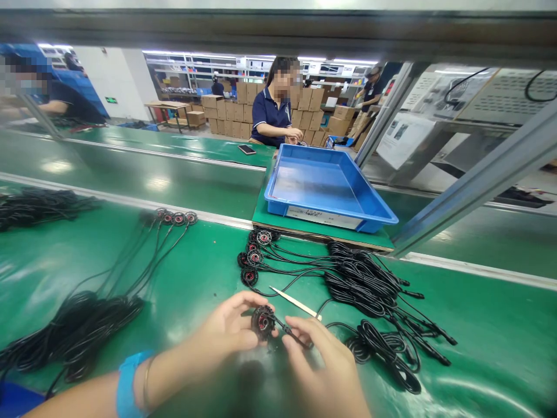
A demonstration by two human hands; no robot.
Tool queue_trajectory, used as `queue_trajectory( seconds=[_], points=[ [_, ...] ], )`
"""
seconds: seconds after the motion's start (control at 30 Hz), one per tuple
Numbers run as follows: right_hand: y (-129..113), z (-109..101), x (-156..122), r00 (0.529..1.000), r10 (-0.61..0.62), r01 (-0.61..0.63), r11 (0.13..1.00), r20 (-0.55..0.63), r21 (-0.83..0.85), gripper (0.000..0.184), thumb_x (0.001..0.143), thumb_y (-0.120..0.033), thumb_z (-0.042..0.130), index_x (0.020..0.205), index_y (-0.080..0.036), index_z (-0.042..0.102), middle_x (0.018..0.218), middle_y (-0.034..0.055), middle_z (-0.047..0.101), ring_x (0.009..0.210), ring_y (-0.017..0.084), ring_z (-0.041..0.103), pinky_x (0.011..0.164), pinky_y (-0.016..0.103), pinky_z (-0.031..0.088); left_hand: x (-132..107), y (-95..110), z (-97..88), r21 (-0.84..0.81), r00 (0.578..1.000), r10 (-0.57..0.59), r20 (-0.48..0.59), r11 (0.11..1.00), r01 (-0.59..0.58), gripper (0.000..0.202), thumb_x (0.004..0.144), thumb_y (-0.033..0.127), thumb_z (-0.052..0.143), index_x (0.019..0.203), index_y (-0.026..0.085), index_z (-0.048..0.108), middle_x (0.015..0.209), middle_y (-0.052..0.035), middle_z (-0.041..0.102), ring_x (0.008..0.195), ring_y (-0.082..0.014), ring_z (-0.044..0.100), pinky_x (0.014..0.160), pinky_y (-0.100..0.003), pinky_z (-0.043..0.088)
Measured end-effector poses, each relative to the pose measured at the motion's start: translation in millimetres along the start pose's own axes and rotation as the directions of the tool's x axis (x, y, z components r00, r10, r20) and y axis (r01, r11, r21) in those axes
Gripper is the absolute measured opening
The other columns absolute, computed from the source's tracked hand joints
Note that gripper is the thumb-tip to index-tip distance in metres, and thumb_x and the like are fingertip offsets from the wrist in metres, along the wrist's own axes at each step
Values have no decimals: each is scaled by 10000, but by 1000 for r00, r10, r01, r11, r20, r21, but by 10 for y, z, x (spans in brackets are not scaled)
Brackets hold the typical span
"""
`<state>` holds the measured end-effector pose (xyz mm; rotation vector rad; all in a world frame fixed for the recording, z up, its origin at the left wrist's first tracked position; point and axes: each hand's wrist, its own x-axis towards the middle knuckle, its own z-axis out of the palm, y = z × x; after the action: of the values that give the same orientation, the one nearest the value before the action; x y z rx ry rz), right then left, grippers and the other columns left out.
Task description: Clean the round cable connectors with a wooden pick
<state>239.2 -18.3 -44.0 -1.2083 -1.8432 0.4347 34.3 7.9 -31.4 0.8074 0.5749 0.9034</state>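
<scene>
Between thumb and fingers my left hand (232, 328) grips a small round black part with a red-ringed centre (263, 322). A black cable (289, 330) leads out of this part, and my right hand (324, 360) pinches it close to the part. Both hands are above the green mat, near its front. Beyond them lie several similar round parts (255, 256), their cables running right into coiled bundles (361, 281). A pale pointed stick (296, 303) rests just past my right hand. One coiled cable (387, 351) lies to the right of it.
A blue tray (331, 216) stands on a raised green board ahead. At left are more round parts (178, 218) with a cable heap (87, 325) and another heap (39, 206). Metal posts (478, 191) slant up at the right. A co-worker (272, 113) is across the bench.
</scene>
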Motion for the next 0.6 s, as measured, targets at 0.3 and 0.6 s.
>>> queue_trajectory(
  seconds=[0.3, 0.6],
  points=[
    [0, -22, 24, 988, 124, -130, 989, 89, 65, 128, 917, -305, 566, 976, -259, 671, 804, -9, 680, 714, 138, 648, 656, 210, 513, -19, -4, -14, -9, 999, 25, 29, 1000, -25, 435, 744, 215, 811, 1119, 204, 593, 1186, -88, 586, 1001, -218, 646, 817, -307, 493],
    [15, -3, -26, 999, -31, 31, 999, 33, -16, 40, 917, -219, 581, 927, -224, 619, 818, 7, 635, 758, 154, 599, 709, 287, 456, -20, -40, -54, 63, 999, 32, 28, 997, -33, 434, 735, 262, 829, 1103, 226, 601, 1217, -63, 589, 1032, -170, 600, 917, -312, 433]
  ],
)
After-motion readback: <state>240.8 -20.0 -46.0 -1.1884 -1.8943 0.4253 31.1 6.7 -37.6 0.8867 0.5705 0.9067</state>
